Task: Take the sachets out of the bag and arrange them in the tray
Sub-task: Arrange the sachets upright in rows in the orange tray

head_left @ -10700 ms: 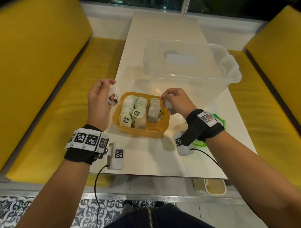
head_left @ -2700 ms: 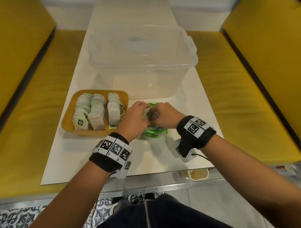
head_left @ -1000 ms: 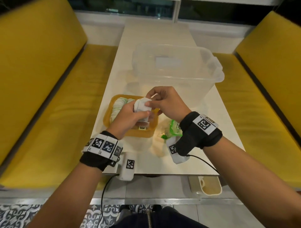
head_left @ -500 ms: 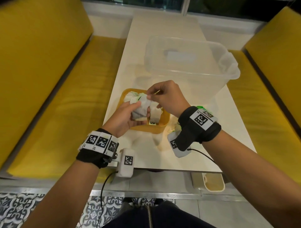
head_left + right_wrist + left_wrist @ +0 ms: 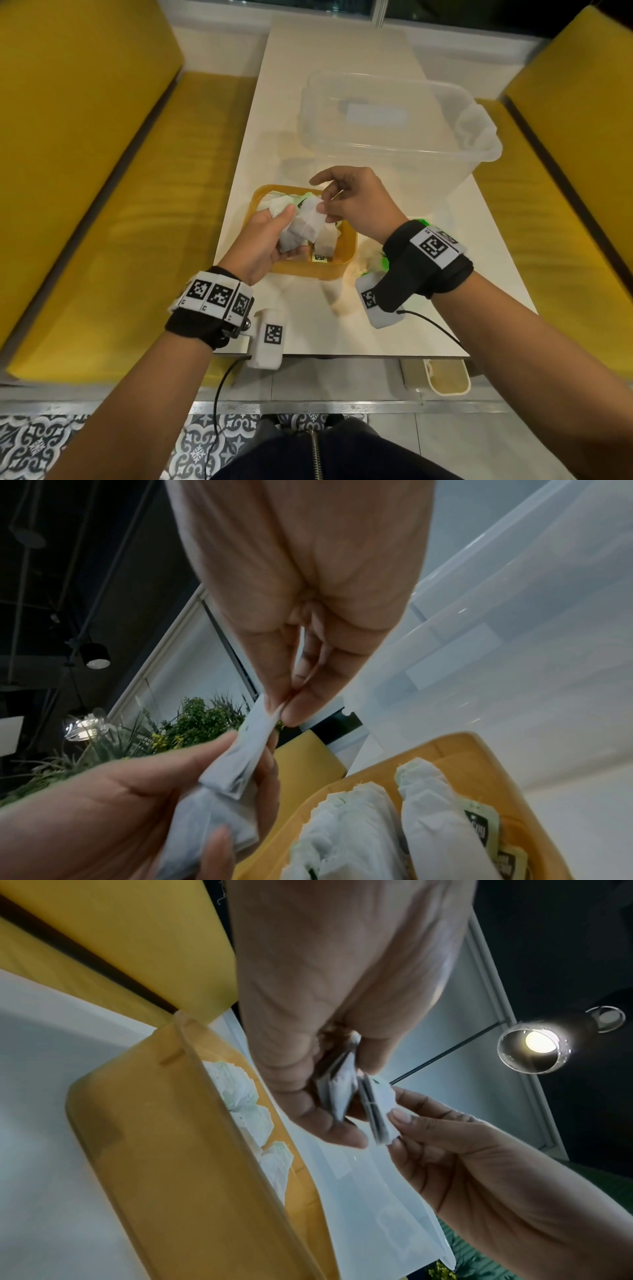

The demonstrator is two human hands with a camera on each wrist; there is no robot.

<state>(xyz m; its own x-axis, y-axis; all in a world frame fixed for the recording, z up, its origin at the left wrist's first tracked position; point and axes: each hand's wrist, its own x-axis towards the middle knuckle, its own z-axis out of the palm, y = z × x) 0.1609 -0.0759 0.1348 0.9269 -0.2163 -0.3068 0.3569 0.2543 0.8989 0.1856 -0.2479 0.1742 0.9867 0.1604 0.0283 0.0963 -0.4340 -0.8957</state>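
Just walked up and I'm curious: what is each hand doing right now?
Left hand: grips a small bunch of sachets above the tray.
Right hand: pinches the top edge of one sachet in that bunch.

Bare forearms here; black wristbands [image 5: 428,263] carrying white strips of square black-and-white markers; white camera blocks [image 5: 269,337] underneath, thin black cables [image 5: 219,380] trailing; dark trousers [image 5: 335,455], zipped.

White table [image 5: 329,61] carries orange tray [image 5: 337,263], clear plastic tub [image 5: 479,161] behind, green bag [image 5: 385,263] beside tray
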